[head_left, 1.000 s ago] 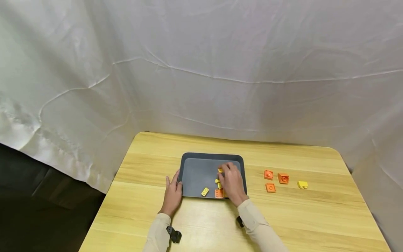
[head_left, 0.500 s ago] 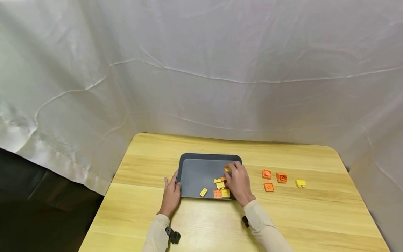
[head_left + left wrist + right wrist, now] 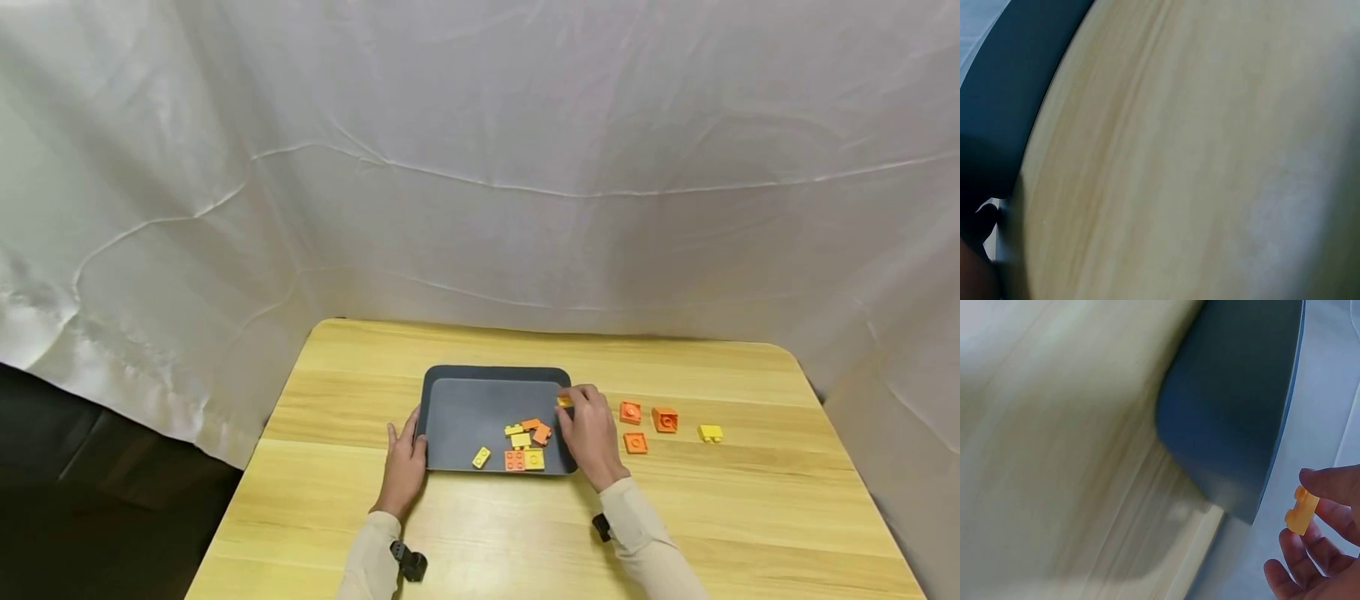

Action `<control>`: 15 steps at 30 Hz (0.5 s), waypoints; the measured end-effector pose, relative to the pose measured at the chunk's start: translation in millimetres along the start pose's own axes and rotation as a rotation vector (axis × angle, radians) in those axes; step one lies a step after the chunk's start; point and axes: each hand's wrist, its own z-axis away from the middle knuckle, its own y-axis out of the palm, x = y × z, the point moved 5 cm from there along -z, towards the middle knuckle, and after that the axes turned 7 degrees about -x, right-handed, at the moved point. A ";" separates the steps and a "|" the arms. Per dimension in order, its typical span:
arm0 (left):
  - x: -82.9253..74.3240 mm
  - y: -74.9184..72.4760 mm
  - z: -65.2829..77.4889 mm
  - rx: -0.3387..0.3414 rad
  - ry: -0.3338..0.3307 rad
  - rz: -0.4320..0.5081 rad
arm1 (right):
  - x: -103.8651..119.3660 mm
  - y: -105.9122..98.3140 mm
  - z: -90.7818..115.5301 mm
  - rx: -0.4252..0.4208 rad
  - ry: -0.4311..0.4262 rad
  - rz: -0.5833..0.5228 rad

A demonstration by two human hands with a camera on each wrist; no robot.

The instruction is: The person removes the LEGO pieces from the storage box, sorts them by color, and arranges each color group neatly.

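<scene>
My right hand pinches a small yellow-orange toy brick between thumb and fingers, its studs showing in the right wrist view. In the head view that hand is over the right rim of a dark grey tray. At the tray's left rim rests my left hand, fingers extended along the side and thumb by the edge. Inside the tray lie several bricks toward the near right: an orange four-stud brick, a yellow square brick, an orange brick, and a lone yellow two-stud brick further left.
Right of the tray, on the wooden table, are three orange bricks, including a taller one and a flat one, plus a yellow brick. A pale curtain hangs behind the table.
My right hand has moved right with the pinched brick, from above the bricks in the tray to its right rim, uncovering those bricks. The left hand stays at the left rim.
</scene>
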 end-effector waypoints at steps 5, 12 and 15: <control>-0.2 -0.6 0.1 0.004 -0.005 0.003 | -13.1 -8.7 0.4 -0.008 0.029 0.021; 1.4 -0.5 -1.5 -0.001 0.007 0.002 | -31.1 -25.1 0.9 -0.036 0.034 0.037; 2.1 -0.5 -2.0 0.003 0.004 0.000 | -37.1 -31.9 1.1 -0.048 0.042 0.040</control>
